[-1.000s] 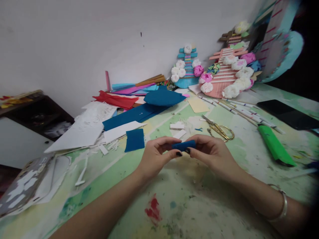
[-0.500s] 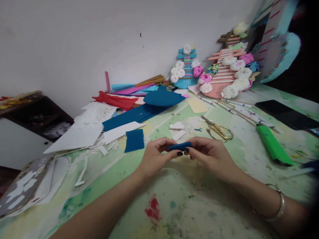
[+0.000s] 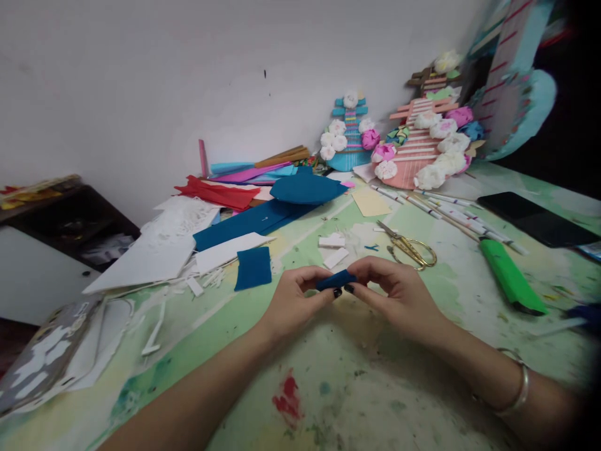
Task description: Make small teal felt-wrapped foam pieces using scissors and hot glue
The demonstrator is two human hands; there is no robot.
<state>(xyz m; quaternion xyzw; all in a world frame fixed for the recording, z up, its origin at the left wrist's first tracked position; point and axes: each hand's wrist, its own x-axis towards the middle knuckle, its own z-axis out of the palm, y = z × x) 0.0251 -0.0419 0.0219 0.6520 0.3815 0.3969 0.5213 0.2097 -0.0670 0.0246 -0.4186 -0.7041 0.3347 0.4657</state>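
A small strip wrapped in blue crepe paper [image 3: 334, 280] is pinched between my two hands above the table. My left hand [image 3: 300, 294] grips its left end with thumb and fingers. At its right end, my right hand [image 3: 399, 294] pinches it, thumb below and fingers on top. A square of the same blue paper [image 3: 253, 268] lies flat to the left of my left hand. Just beyond my hands are small white foam pieces [image 3: 336, 257] and gold-handled scissors [image 3: 409, 246], lying partly open.
Blue-covered pieces [image 3: 244, 222], white foam sheets [image 3: 145, 250] and red crepe paper [image 3: 216, 191] lie at the back left. Flower-trimmed lute models [image 3: 351, 147] lean on the wall. To the right are pencils [image 3: 462, 216], a phone [image 3: 535, 216] and a green cutter [image 3: 511, 275].
The blue-wrapped strip has tilted, its right end now higher. My right hand has shifted slightly left, and the whole view has moved a little.
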